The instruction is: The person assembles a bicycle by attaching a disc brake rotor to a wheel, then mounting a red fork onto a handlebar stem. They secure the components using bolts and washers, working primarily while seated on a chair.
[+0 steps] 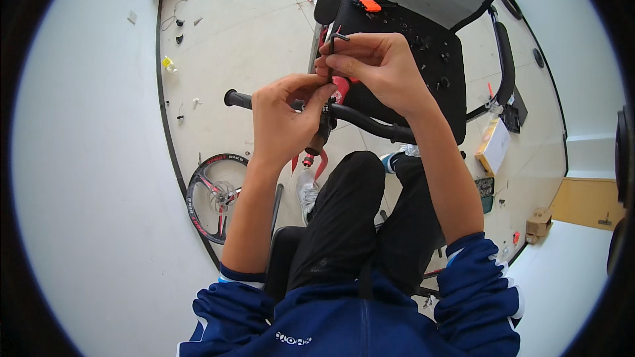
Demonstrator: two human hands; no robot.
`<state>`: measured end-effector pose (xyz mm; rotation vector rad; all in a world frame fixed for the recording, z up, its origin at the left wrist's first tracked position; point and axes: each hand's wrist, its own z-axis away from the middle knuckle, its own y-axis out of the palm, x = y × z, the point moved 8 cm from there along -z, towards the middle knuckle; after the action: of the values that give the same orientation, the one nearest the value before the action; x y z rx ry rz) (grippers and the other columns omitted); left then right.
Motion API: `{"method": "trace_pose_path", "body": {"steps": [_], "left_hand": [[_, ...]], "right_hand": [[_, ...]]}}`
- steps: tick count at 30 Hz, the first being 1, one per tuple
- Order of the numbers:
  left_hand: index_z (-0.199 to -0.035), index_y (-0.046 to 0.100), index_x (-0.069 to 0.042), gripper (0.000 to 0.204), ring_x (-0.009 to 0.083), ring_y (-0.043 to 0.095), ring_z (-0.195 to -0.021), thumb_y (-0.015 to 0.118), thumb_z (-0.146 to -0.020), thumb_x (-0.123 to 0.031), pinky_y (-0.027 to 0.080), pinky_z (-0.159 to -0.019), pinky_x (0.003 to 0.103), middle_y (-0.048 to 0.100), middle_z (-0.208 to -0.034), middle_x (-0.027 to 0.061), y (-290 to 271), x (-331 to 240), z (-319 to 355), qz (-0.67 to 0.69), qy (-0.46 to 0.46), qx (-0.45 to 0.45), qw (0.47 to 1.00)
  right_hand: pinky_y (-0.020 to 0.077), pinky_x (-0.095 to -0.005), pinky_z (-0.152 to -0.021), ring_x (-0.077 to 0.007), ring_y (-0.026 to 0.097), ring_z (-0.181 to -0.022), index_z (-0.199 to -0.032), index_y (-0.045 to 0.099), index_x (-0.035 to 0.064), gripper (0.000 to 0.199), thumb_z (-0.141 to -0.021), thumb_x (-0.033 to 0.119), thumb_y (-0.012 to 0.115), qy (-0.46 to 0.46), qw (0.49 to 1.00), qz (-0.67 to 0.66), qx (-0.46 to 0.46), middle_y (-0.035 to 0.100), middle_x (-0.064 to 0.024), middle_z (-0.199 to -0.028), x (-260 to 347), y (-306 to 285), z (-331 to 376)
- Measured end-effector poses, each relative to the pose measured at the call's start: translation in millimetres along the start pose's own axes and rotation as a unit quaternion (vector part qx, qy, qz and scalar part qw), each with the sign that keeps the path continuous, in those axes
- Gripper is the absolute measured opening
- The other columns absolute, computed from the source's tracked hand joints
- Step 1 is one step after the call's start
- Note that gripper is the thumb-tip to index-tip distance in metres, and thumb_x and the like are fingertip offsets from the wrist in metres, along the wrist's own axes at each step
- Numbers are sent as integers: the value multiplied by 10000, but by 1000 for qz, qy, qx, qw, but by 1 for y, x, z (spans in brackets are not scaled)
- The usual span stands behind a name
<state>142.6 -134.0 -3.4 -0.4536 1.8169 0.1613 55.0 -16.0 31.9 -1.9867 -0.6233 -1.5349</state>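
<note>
Between my hands, a black hex key (332, 50) stands upright over the middle of a bicycle handlebar (370, 123), its short bent end on top. My right hand (378, 66) pinches the key's upper part between thumb and fingers. Lower down, my left hand (288, 111) is closed around the key's lower end near the handlebar stem (320, 140); what its fingertips hold there is hidden. The handlebar has black grips and runs left to right. Part of a red frame (340, 88) shows behind my fingers.
A black office chair (456, 86) stands just beyond, small parts and an orange tool (370, 6) on its seat. On the floor lie a bicycle wheel (218, 197) by the left wall, a white box (493, 145) at right, and a cardboard box (539, 222).
</note>
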Motion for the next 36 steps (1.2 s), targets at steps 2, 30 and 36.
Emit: {"method": "trace_pose_path", "body": {"steps": [2, 30, 36], "left_hand": [[-925, 733, 53, 146, 129, 694, -679, 744, -824, -52, 535, -667, 257, 727, -758, 108, -1, -1, 1, -1, -5, -7, 1000], [-903, 724, 55, 108, 103, 628, -589, 716, -829, -24, 487, -590, 240, 687, -658, 97, 4, -1, 3, -20, -11, 39, 999], [-987, 716, 74, 139, 97, 670, -765, 655, -869, 32, 534, -698, 247, 735, -819, 101, 6, 1, 0, -48, -26, 118, 992]], "right_hand": [[593, -292, -835, -200, 728, -893, -1083, 691, -65, 199, -892, -10, 672, -3, 999, -31, -7, 733, -155, -935, -7, 1, 0], [585, -284, -825, -181, 733, -862, -995, 719, -37, 173, -833, 17, 750, -8, 999, 28, -37, 741, -124, -905, -3, 8, 2], [587, -283, -816, -183, 732, -857, -993, 711, -44, 161, -839, -3, 739, 5, 999, -38, 1, 739, -116, -895, -6, 7, 6]]}}
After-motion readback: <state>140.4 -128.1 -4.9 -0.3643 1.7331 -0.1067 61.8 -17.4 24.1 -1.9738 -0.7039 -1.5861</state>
